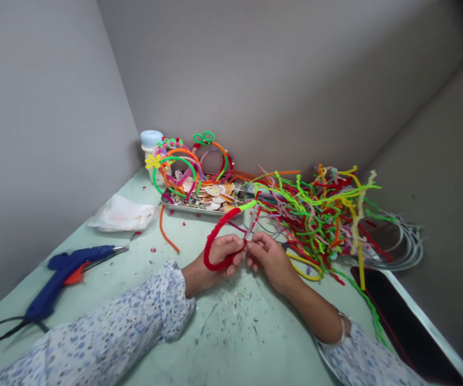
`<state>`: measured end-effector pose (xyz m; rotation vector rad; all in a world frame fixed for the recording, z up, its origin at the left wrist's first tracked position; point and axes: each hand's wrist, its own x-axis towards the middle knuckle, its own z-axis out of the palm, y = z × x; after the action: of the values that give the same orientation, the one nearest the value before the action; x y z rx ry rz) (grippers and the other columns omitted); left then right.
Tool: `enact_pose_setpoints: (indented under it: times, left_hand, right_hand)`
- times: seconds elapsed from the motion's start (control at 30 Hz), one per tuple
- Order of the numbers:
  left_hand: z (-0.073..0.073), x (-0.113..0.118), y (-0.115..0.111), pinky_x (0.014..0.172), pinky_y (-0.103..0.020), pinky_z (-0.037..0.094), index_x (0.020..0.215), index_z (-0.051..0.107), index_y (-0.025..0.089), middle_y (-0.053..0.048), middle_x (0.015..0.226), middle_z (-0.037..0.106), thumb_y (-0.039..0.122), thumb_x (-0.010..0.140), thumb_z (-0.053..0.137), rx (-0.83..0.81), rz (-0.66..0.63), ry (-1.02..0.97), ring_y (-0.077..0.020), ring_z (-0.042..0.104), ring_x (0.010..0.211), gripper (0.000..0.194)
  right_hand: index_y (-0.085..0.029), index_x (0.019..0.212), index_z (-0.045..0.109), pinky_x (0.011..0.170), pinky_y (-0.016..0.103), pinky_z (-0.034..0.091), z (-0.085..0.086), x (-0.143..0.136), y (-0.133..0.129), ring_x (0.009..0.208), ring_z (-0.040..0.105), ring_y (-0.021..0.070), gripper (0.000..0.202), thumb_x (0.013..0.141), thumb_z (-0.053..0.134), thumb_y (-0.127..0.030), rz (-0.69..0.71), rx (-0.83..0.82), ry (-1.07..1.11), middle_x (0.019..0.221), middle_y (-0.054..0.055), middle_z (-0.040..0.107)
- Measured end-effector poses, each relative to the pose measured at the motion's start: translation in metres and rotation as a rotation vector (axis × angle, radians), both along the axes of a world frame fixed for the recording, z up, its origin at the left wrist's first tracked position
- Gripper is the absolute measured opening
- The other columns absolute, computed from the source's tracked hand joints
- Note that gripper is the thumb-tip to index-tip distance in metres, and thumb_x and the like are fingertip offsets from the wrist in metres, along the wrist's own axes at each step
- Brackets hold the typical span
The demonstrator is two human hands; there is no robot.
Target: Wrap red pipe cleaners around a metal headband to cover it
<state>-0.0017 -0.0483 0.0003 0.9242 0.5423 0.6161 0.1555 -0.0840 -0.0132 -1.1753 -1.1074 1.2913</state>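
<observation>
- One red hoop (210,241) was above the table (215,343), between the hands.
- The left grip (223,248) pinched the red hoop; the right grip (269,258) pinched one red strand (258,215).
- Beyond lay one metal tray (199,211); leftward, one blue glue gun (51,292); rightward, one dark-screened device (406,321).

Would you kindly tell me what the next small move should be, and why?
Perhaps wind the red stem one turn around the pale stretch near the right hand, while the left hand steadies the hoop. The hoop's curve is fuzzy red, but the pale stretch below its green section looks bare, with the stem seemingly running alongside.
</observation>
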Motion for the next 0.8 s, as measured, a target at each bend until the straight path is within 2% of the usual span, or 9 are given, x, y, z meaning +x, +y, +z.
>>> enact_pose_setpoints:
  times: [0.1,0.17,0.27,0.4,0.6,0.8]
  left_hand:
    - [-0.002,0.002,-0.002,0.033,-0.016,0.027,0.073,0.047,0.017,0.006,0.05,0.05,0.046,0.078,0.061,0.089,0.096,0.047,-0.0047,0.042,0.033,0.033]
    - [-0.002,0.003,-0.003,0.034,-0.017,0.028,0.075,0.048,0.017,0.006,0.051,0.051,0.048,0.077,0.061,0.114,0.114,0.111,-0.0055,0.044,0.035,0.034]
    - [-0.003,0.004,-0.005,0.037,-0.017,0.031,0.078,0.049,0.017,0.005,0.053,0.054,0.047,0.077,0.061,0.134,0.117,0.152,-0.0065,0.046,0.036,0.033]
    - [-0.002,0.005,-0.008,0.039,-0.018,0.034,0.074,0.048,0.017,0.006,0.051,0.053,0.045,0.076,0.063,0.136,0.113,0.107,-0.006,0.044,0.036,0.031]
    - [0.003,0.007,-0.009,0.036,-0.017,0.033,0.073,0.048,0.017,0.006,0.05,0.052,0.044,0.076,0.063,0.153,0.113,0.151,-0.0062,0.043,0.034,0.031]
    - [-0.005,0.006,-0.007,0.038,-0.018,0.033,0.073,0.048,0.017,0.005,0.051,0.052,0.044,0.077,0.062,0.162,0.096,0.155,-0.0063,0.042,0.036,0.03]
  right_hand:
    - [-0.021,0.077,0.047,0.043,0.02,0.037,0.005,-0.004,-0.002,0.043,0.048,0.0094,0.029,0.078,0.063,-0.045,-0.042,0.023,-0.08,0.051,-0.006,0.056]
    - [-0.02,0.078,0.051,0.045,0.021,0.039,0.008,-0.005,-0.004,0.046,0.049,0.0102,0.028,0.076,0.064,-0.045,-0.063,0.052,-0.095,0.054,-0.005,0.056]
    - [-0.019,0.08,0.056,0.045,0.023,0.039,0.012,-0.006,-0.006,0.048,0.05,0.0109,0.026,0.074,0.065,-0.044,-0.089,0.066,-0.096,0.056,-0.004,0.056]
    - [-0.02,0.075,0.056,0.044,0.023,0.036,0.012,-0.005,-0.006,0.044,0.046,0.0104,0.027,0.075,0.064,-0.045,-0.085,0.016,-0.133,0.052,-0.004,0.054]
    - [-0.018,0.076,0.058,0.046,0.023,0.037,0.011,-0.004,-0.008,0.047,0.047,0.0105,0.029,0.076,0.063,-0.047,-0.081,0.044,-0.16,0.052,-0.003,0.054]
    - [-0.018,0.07,0.056,0.044,0.023,0.033,0.014,-0.004,-0.008,0.044,0.044,0.0098,0.029,0.073,0.065,-0.046,-0.095,-0.002,-0.166,0.05,-0.004,0.053]
